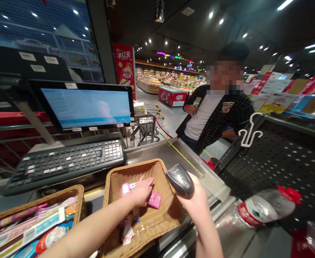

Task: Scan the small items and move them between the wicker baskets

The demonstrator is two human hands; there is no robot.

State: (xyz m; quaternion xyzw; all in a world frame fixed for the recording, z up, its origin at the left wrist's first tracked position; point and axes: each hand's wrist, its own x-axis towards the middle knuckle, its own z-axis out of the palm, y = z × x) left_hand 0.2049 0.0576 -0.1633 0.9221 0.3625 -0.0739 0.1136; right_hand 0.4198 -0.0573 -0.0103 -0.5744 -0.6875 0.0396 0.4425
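My right hand (195,195) is wrapped round a dark grey barcode scanner (180,181), held over the right rim of a tan wicker basket (163,168). Inside that basket, my left hand (144,190) is closed among small items; what its fingers grip, if anything, is partly hidden. Beside the fingers lies a pink patterned packet (154,199), and a pink-and-white item (125,189) sits to the left of the hand. Lower in the basket is a pale pink item (127,233), partly covered by my forearm.
A monitor (87,105) and keyboard (71,161) stand at left, above a second basket (79,200) of colourful packaged goods. To the right are a large clear bottle (265,211) with a red cap and a white hanger (250,132). A person (214,104) stands beyond the metal counter (157,150).
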